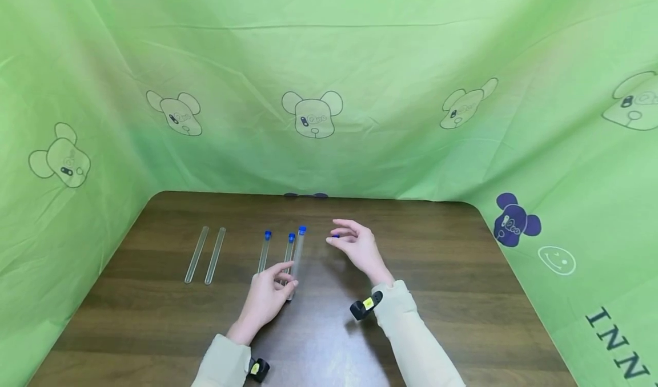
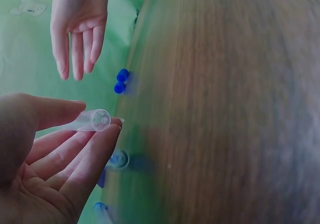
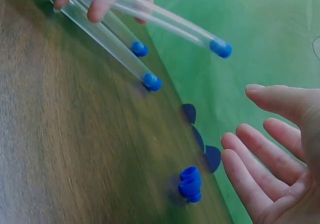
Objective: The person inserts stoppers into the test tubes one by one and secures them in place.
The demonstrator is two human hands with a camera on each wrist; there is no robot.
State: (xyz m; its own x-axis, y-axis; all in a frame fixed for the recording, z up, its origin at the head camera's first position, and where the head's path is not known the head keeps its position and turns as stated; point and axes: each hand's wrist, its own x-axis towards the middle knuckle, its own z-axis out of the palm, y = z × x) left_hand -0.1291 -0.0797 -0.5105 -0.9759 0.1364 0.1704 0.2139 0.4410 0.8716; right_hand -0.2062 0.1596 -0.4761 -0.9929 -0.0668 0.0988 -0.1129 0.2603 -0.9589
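My left hand pinches a clear test tube near its rounded bottom, between thumb and fingers. A blue cap closes the tube's far end, and the tube is held above the table. Beneath it lie two more blue-capped test tubes, one left of the other, their lower parts partly hidden by the left hand. My right hand is over the table to the right, fingers extended and apart, holding nothing. Loose blue caps sit close together on the table near it.
Two test tubes without caps, one beside the other, lie side by side on the left of the wooden table. A green printed cloth hangs behind the table and along both sides.
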